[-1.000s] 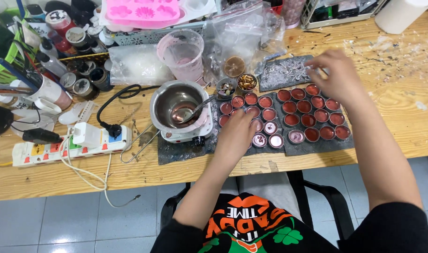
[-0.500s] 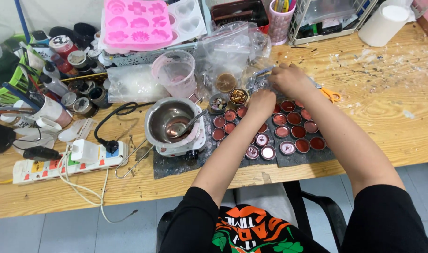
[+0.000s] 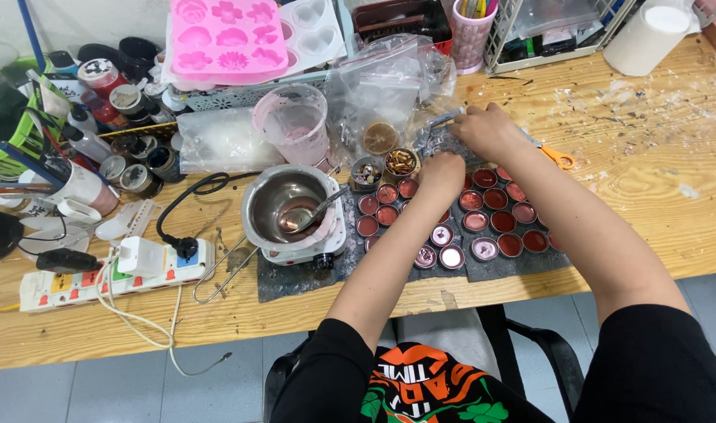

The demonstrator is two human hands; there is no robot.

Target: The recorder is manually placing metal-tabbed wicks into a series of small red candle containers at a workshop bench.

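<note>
A: Small round tins of red wax (image 3: 495, 200) – where?

B: Rows on dark mat, desk centre. Left hand (image 3: 442, 174) curled, now resting on rear tins; right hand (image 3: 489, 130) pinching a thin tool, moved back.

A: Room?

B: Bare wood to the right; metal melting pot (image 3: 289, 207) crowds left.

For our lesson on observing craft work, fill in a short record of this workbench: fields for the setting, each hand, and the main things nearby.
setting: cluttered wooden workbench, seen from above
left hand: left hand rests on the round tins of red wax, fingers curled
right hand: right hand holds a thin blue tool at the far edge of the tins
melting pot: metal pot with spoon, left of the tins
behind: pink measuring cup, pink flower mould
</note>
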